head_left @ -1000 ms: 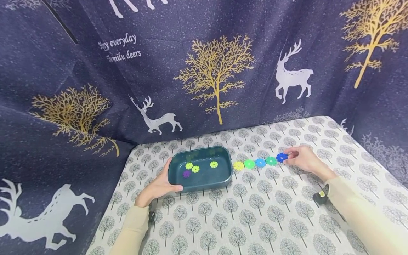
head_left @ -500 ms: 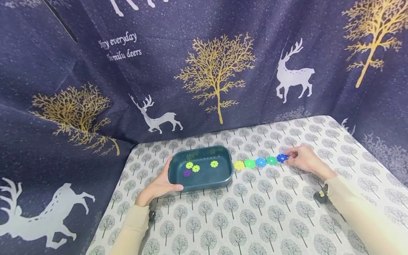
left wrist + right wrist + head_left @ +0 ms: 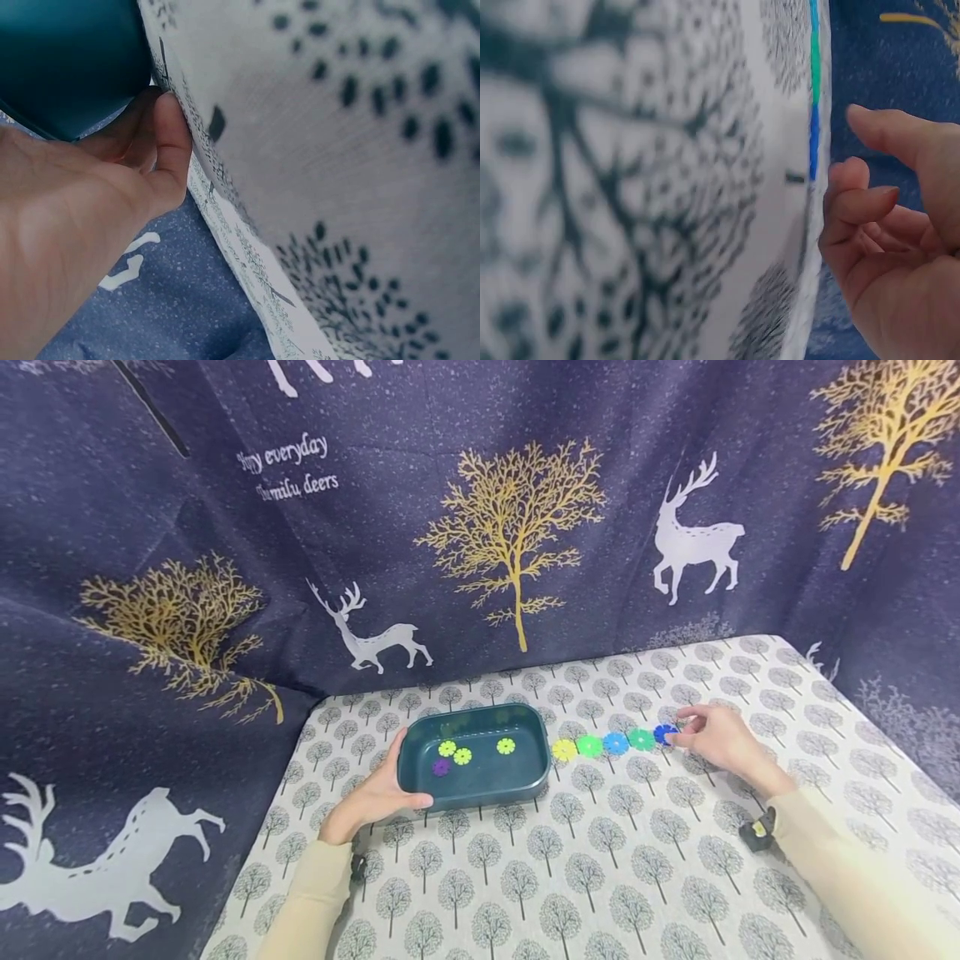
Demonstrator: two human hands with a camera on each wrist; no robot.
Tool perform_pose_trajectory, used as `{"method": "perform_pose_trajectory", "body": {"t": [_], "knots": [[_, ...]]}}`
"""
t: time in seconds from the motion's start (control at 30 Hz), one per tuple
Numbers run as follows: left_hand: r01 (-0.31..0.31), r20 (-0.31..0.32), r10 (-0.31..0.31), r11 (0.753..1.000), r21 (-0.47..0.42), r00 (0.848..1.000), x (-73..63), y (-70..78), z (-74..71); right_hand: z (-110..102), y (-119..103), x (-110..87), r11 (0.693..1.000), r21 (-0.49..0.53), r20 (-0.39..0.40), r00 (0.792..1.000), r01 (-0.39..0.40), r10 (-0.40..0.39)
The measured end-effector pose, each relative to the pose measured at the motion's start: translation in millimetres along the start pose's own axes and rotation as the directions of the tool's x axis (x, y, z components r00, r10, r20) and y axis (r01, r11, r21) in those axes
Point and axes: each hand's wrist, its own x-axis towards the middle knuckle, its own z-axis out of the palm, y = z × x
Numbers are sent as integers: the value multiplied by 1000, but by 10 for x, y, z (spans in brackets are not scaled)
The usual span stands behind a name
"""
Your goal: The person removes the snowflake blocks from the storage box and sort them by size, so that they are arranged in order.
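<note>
My left hand [image 3: 378, 793] grips the left end of a dark teal plastic tray [image 3: 480, 793], thumb along the front wall and fingers at the left side. Inside lie three yellow-green notched plastic discs [image 3: 506, 746] and a purple one [image 3: 441, 767]. A row of flat notched discs runs right from the tray: yellow [image 3: 564, 749], bright green [image 3: 590, 746], light blue [image 3: 616, 743], teal green [image 3: 641, 740] and dark blue [image 3: 663, 734]. My right hand [image 3: 720, 743] is at the dark blue disc, with thumb and forefinger spread apart and the disc flat on the table.
A white tablecloth [image 3: 555, 877] printed with grey trees covers the table. Behind it hangs a dark blue curtain [image 3: 465, 560] with deer and golden trees. The table's far edge runs close behind the tray.
My right thumb and forefinger have parted and let go of the dark blue disc, which stays at the row's right end. The left hand and tray have not moved.
</note>
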Motion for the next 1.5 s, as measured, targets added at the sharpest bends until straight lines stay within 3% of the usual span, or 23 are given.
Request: {"method": "perform_pose_trajectory", "body": {"t": [0.23,0.47,0.63,1.0,1.3,1.5], "knots": [[44,-16,-43,998,34,999,-9,-25,-8,14,-401,-73,998,53,-80,996,34,-29],[59,-13,-58,997,42,998,-5,-51,-14,159,-842,-105,983,143,-85,991,113,-101],[66,-22,-65,996,51,998,-14,-37,-29,325,-1163,-37,968,171,-54,983,184,-177],[36,-3,-36,999,10,999,-13,-3,-19,693,-1669,122,937,259,6,970,234,-244],[40,-3,-40,999,24,999,4,12,-13,972,-2015,272,934,289,136,957,210,-257],[63,-7,-63,998,19,998,-7,11,-8,1147,-2181,416,961,247,216,959,125,-181]]}}
